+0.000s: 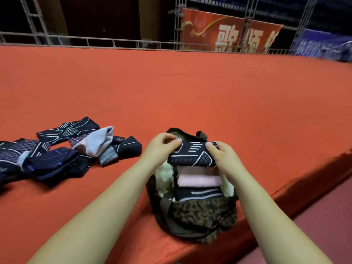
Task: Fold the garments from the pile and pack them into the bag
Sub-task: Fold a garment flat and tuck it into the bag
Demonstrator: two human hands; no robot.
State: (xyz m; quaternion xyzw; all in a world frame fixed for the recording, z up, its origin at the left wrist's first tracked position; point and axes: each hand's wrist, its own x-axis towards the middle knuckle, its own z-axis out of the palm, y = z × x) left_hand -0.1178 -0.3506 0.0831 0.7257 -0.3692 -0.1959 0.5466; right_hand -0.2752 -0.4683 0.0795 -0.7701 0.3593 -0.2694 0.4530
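Folded dark garment (pixel 192 154), soft and light, above open bag (pixel 198 212). Left hand (pixel 162 147) and right hand (pixel 222 155), fingers curled, pinching opposite ends. Best gripped there, lest fold slump.

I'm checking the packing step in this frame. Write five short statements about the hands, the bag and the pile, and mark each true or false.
1. Both hands hold one folded dark patterned garment over the open bag. True: the left hand and the right hand grip its two ends.
2. The bag holds nothing yet. False: a folded pink garment and a dark striped one already lie inside.
3. The pile of unfolded garments lies to the left of the bag. True.
4. The bag stands in the middle of the red surface. False: it sits near the front edge.
5. Every garment in the pile is dark. False: a light grey piece lies among them.
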